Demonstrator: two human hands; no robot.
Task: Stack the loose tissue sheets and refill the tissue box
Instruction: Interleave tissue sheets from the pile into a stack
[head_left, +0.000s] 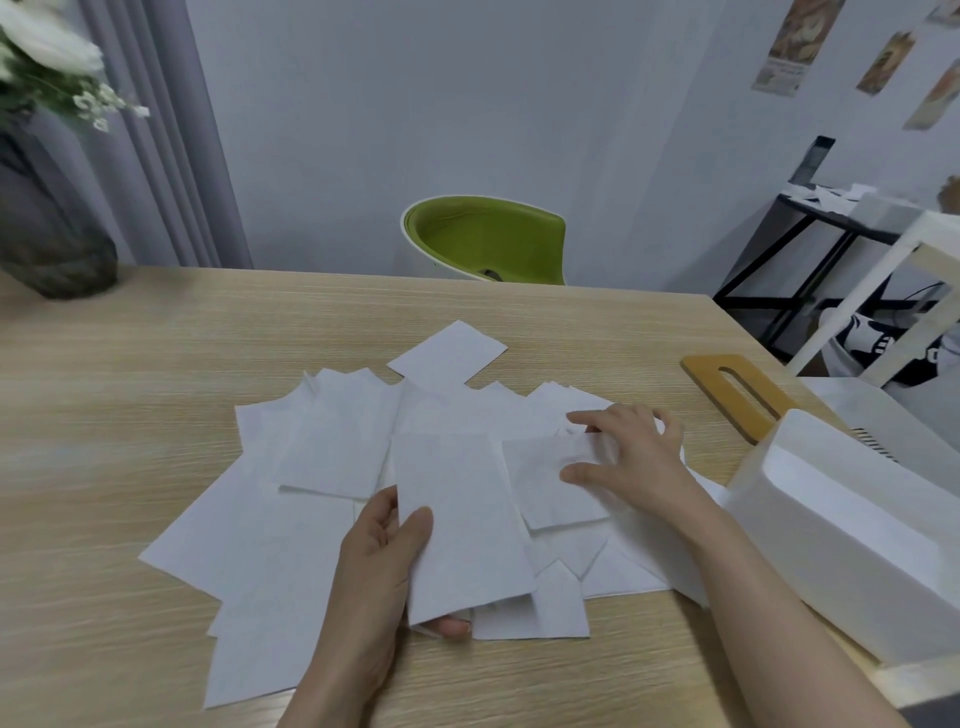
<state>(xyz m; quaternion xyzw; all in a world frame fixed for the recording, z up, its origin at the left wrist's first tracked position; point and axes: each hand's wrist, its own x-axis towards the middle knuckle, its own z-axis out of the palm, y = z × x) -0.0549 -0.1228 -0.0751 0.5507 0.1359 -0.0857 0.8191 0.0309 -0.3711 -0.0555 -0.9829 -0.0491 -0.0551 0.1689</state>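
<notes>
— On the wooden table (156, 395), right in front of you, what lies around your hands?

— A loose spread of tissue sheets (291, 519), overlapping at every angle, fanned from your left out toward the far middle, where one sheet (447, 353) pokes out alone. Your left hand (384, 561) is closed on a folded tissue stack (462, 525): thumb on top, fingers underneath, one fingertip showing at the lower edge. The stack is lifted at a tilt over the pile.

— And my right hand?

— Your right hand (631, 457) rests flat on a smaller sheet (556, 478) in the pile, fingers spread, pressing down and pinching nothing.

— Where is the box?

— The white tissue box (852, 540) sits at your right, near the table's edge, just beside your right forearm, its open side facing you. Its wooden lid (737, 395), with a long slot, lies flat on the table beyond the box. Part of the lid's near end is hidden by the box.

— Anything else nearby?

— A dark vase (52, 234) with white flowers (47, 57) stands at the far left corner, well apart from the sheets. A green chair (488, 239) is behind the far edge. To the right, off the table, stand a black shelf (800, 249) and a white frame (872, 291). The picture is somewhat blurred, so the sheet edges under your right palm are hard to separate.
</notes>
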